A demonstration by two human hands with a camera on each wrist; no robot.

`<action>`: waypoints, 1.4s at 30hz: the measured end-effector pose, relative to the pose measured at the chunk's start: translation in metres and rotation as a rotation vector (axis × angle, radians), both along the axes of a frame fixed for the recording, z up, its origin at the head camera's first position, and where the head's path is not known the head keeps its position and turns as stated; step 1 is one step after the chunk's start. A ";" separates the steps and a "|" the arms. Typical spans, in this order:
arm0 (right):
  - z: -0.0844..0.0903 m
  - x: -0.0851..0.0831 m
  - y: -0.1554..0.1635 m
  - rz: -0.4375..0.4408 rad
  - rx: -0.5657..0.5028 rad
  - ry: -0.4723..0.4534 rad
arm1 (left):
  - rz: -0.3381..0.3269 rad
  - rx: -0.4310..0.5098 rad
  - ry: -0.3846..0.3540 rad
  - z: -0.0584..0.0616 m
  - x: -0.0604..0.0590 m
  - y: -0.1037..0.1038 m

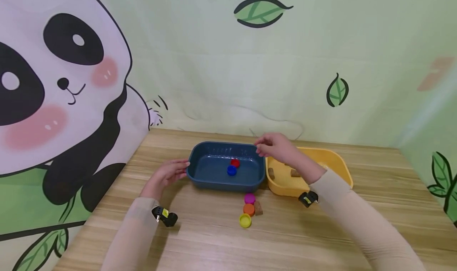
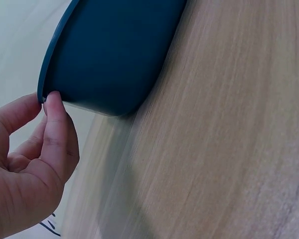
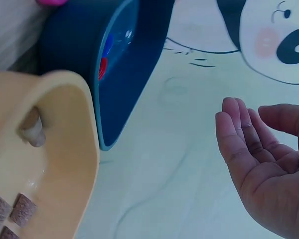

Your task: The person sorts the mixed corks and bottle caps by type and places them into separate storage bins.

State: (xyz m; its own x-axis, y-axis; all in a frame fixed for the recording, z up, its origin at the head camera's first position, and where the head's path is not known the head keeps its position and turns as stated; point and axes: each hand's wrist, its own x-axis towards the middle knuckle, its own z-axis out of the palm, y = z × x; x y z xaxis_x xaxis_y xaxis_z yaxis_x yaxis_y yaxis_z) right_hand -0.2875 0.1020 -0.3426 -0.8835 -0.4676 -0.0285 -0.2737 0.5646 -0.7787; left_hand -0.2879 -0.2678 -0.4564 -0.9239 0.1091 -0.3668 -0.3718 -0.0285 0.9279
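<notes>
A dark blue tray stands mid-table with a red cap and a blue cap inside. My left hand is at its left end. In the left wrist view the left hand pinches the blue tray's rim between thumb and forefinger. My right hand hovers over the tray's far right corner. In the right wrist view the right hand is empty, with relaxed fingers. Before the tray lie a magenta cap, an orange cap, a yellow cap and a cork.
A yellow tray holding several corks touches the blue tray's right side; it also shows in the right wrist view as the yellow tray. Printed walls close in the wooden table at the back and both sides.
</notes>
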 end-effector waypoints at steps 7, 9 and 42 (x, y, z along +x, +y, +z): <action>-0.008 0.036 0.015 0.004 -0.016 0.004 | -0.015 0.020 0.009 -0.001 0.001 -0.001; -0.012 0.047 0.018 0.013 -0.010 0.017 | -0.013 0.019 0.006 -0.001 0.000 -0.001; -0.108 0.111 -0.008 0.245 0.121 0.066 | 0.009 0.007 -0.014 -0.001 -0.001 -0.001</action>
